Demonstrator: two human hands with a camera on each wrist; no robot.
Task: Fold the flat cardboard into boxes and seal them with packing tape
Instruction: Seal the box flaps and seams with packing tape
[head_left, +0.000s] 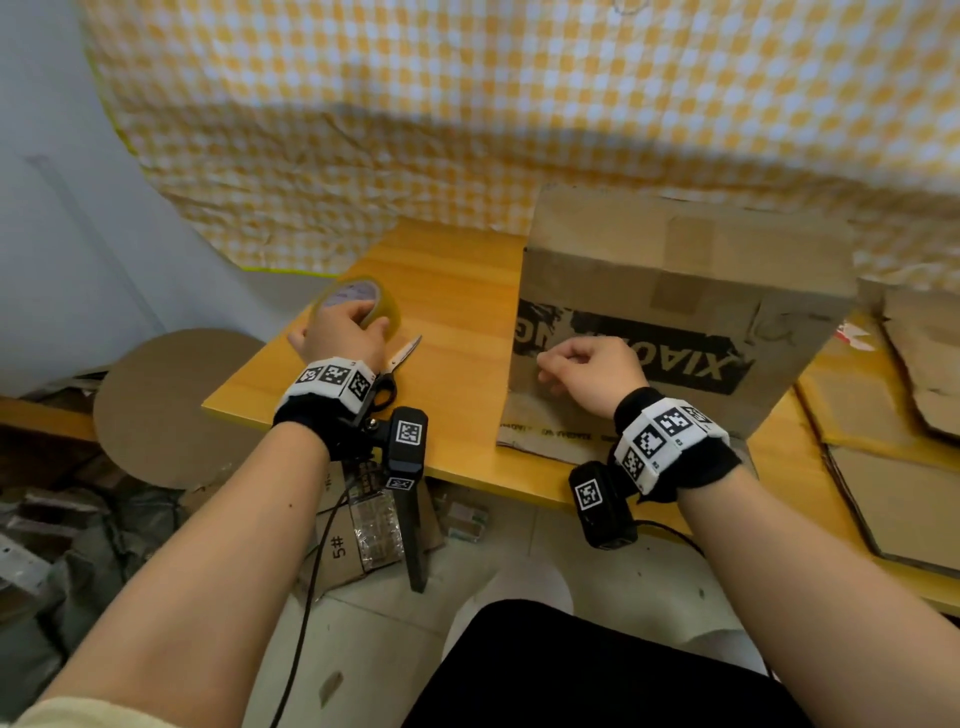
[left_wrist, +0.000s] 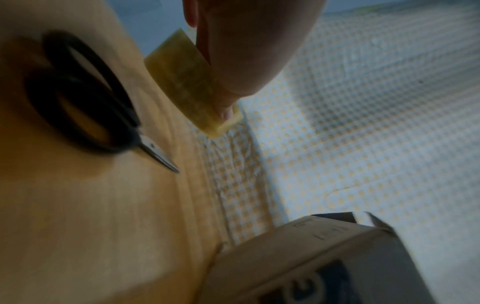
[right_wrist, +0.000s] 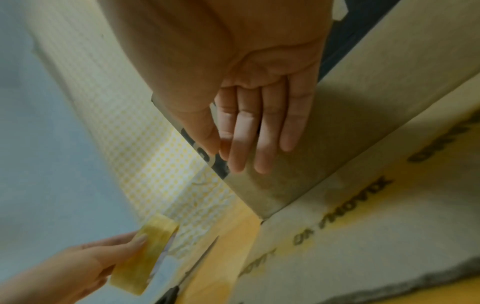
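A yellowish packing tape roll (head_left: 363, 301) (left_wrist: 187, 82) (right_wrist: 145, 253) stands at the table's left. My left hand (head_left: 353, 327) (left_wrist: 246, 51) (right_wrist: 85, 265) grips it from above, fingers curled round its rim. To the right stands an erected brown cardboard box (head_left: 675, 291) (left_wrist: 298, 267) (right_wrist: 350, 133) with black print, one flap (head_left: 540, 431) lying flat on the table towards me. My right hand (head_left: 576, 364) (right_wrist: 249, 139) hangs just in front of the box's printed face. Its fingers are relaxed and hold nothing that I can see.
Black-handled scissors (head_left: 397, 369) (left_wrist: 85, 98) lie just right of the tape. Flat cardboard sheets (head_left: 904, 467) are stacked at the right end of the wooden table (head_left: 457, 322). A yellow checked cloth (head_left: 467, 130) hangs behind. A cardboard disc (head_left: 171, 405) and clutter sit below left.
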